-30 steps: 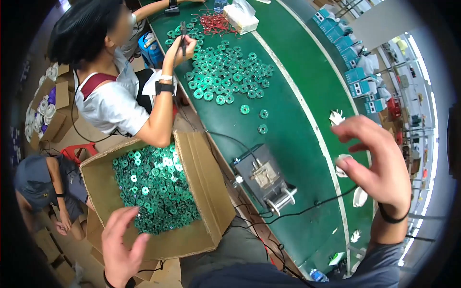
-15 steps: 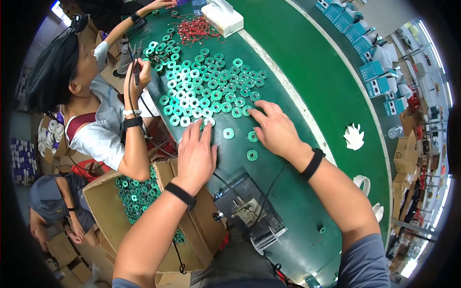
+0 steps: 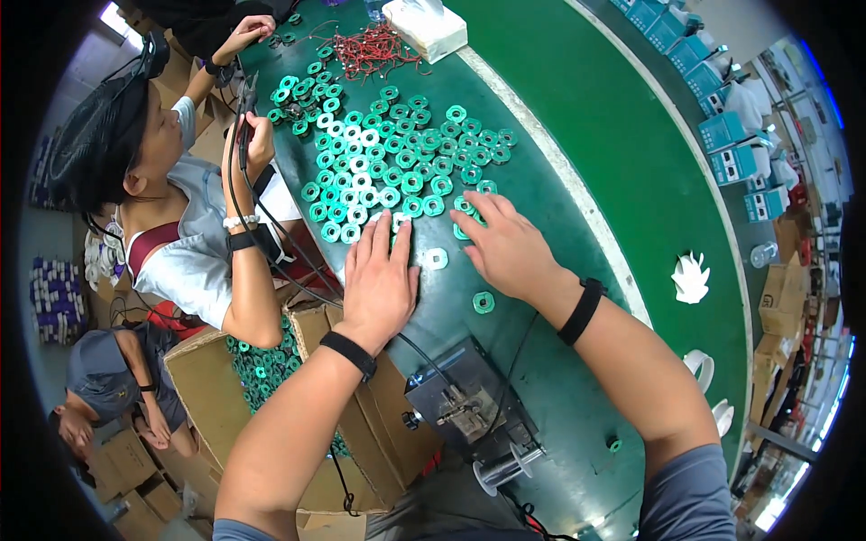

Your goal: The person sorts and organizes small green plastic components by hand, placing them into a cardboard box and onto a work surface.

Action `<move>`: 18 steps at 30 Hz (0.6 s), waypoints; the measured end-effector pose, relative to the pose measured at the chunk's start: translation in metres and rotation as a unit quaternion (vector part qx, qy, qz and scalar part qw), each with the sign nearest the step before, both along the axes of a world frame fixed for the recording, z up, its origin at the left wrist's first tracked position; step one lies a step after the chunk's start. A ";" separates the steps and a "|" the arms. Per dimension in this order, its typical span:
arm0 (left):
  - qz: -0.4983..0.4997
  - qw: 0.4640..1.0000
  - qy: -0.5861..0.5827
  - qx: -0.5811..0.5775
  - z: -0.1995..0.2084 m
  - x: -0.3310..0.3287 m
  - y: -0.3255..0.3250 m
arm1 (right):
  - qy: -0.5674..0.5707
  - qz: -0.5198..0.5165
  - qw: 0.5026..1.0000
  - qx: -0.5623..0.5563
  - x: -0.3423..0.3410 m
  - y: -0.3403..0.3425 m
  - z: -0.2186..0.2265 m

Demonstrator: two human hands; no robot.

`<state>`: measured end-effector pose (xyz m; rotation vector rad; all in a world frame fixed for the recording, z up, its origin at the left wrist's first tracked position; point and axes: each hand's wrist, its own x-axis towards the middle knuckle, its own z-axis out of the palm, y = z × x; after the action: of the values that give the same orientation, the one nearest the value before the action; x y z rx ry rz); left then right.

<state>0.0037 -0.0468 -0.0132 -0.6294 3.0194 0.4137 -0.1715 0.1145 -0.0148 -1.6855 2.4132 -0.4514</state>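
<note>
Many green ring-shaped circuit boards (image 3: 404, 159) lie spread flat across the dark green table. My left hand (image 3: 374, 284) rests palm down at their near edge, fingers stretched, fingertips touching the closest boards. On the right edge of the group, my right hand (image 3: 512, 251) has its fingers bent a little and apart, with its fingertips at a few boards; part of these is hidden beneath them. Between my hands lies one single pale-looking board (image 3: 437, 259). Another loose green board (image 3: 483, 302) sits nearer to me, below my right hand.
A dark fixture with a metal top (image 3: 469, 397) and a silver spool (image 3: 508, 469) stand close to me. Left of it is a cardboard box (image 3: 370, 433) of boards. A co-worker (image 3: 194, 216) holds cabled tweezers (image 3: 244, 126). Red wires (image 3: 374, 50) and a tissue box (image 3: 433, 32) lie farther off.
My right hand has shifted toward the group, and a loose board near it now lies up against the others. The co-worker's far hand has drawn back. The view has shifted slightly.
</note>
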 end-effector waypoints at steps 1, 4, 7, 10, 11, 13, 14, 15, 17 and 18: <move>-0.006 1.000 0.016 0.003 0.001 0.000 -0.002 | 0.001 0.001 1.000 -0.001 0.000 -0.001 0.001; -0.007 1.000 0.015 -0.013 -0.003 -0.001 -0.005 | 0.021 0.009 1.000 0.013 0.000 -0.005 0.001; -0.017 1.000 0.004 -0.007 -0.002 0.001 -0.002 | 0.012 0.006 0.999 0.036 0.000 -0.004 0.004; -0.023 0.999 0.008 0.023 0.005 0.001 -0.003 | -0.033 0.019 0.996 0.082 -0.002 0.004 0.009; -0.025 0.999 0.018 0.039 0.006 0.000 -0.004 | 0.001 0.000 0.999 0.045 0.000 0.006 0.008; -0.020 0.999 0.025 0.040 0.005 -0.005 -0.006 | 0.037 -0.020 0.999 0.006 0.000 0.008 0.007; -0.014 0.999 0.032 0.041 0.005 -0.007 -0.007 | 0.026 -0.039 0.999 0.005 -0.001 0.005 0.004; -0.016 0.999 0.032 0.041 0.003 -0.007 -0.008 | 0.015 -0.058 0.998 0.005 0.000 0.002 0.003; -0.017 0.998 0.048 0.035 -0.001 -0.008 -0.010 | -0.016 -0.069 0.998 0.006 -0.001 -0.002 0.002; -0.018 0.998 0.047 0.036 0.000 -0.008 -0.010 | -0.048 -0.078 0.996 0.007 -0.002 -0.005 0.003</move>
<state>-0.0045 -0.0565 -0.0137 -0.5666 3.0820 0.5639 -0.1731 0.1093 -0.0116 -1.4416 2.4805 -0.5225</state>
